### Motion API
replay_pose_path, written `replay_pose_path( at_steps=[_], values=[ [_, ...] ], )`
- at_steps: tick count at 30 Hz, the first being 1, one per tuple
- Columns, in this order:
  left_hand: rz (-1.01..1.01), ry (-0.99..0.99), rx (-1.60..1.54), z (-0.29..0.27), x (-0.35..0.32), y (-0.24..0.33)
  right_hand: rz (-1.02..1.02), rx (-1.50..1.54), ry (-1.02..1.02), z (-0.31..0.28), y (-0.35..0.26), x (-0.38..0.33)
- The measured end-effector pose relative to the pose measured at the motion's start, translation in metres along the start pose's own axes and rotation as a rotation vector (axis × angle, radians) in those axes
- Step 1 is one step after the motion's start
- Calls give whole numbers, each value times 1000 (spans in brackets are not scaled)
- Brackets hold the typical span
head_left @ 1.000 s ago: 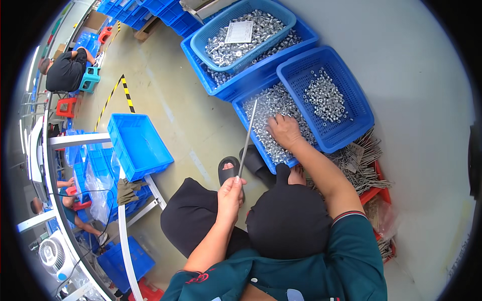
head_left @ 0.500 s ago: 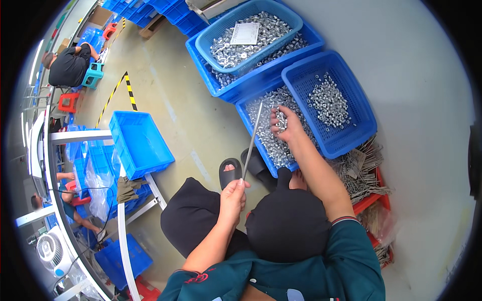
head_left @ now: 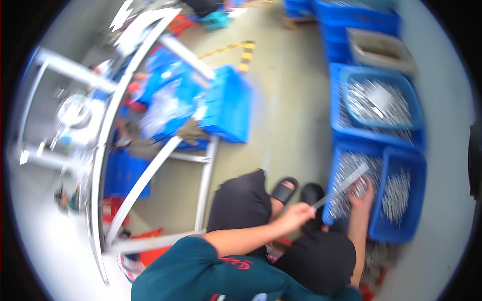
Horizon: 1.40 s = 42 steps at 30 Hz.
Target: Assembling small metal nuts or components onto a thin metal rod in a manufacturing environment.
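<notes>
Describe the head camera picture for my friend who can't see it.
Someone's left hand grips a thin grey rod while the right hand cups small silvery pieces over a blue bin of more; the picture is blurry.

No words or numbers can be read. On the teal shirt (head_left: 193,268), nearer the body than the left hand (head_left: 299,214), stands red lettering (head_left: 241,263), too smeared to make out. Well beyond the right hand (head_left: 362,194), a white paper sheet (head_left: 380,96) lies on the metal parts (head_left: 359,105) in the light-blue basket (head_left: 416,108); any print on it is lost in blur. On the floor (head_left: 281,108), far ahead of the left hand and to its left, runs bent yellow-and-black striped tape (head_left: 246,56).
</notes>
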<state>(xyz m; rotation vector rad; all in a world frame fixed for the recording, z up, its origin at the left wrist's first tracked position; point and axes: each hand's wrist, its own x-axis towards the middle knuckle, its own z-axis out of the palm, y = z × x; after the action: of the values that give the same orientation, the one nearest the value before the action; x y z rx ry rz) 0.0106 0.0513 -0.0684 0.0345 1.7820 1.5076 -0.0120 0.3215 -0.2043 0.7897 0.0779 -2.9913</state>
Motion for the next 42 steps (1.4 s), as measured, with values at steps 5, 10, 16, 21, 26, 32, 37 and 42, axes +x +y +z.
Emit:
replay_pose_path(
  at_steps=[5, 10, 16, 21, 26, 32, 37, 42],
  values=[
    [6, 61, -3, 3, -7, -5, 9, 57, 95, -20, 9, -2],
    [44, 84, 31, 8, -16, -2, -15, 110, 19, -16, 6, -6],
    [87, 65, -68, 10, -2, -7, -9, -65, 86, -7, -5, -3],
    [-59, 54, -122, -2, -13, 18, 152, 37, -35, 42, 12, -4],
    [-87, 5, -136, 7, -9, 12, 124, 51, -51, 66, 2, -33],
    [-22, 21, -87, 0, -16, 1, 107, 29, -115, 80, 3, -40],
    [9, 25, -57, -8, -19, -1, 93, -9, -67, 92, 1, -45],
    [85, 46, 5, -14, -24, 9, 153, -130, -125, 115, 1, -57]
  ],
)
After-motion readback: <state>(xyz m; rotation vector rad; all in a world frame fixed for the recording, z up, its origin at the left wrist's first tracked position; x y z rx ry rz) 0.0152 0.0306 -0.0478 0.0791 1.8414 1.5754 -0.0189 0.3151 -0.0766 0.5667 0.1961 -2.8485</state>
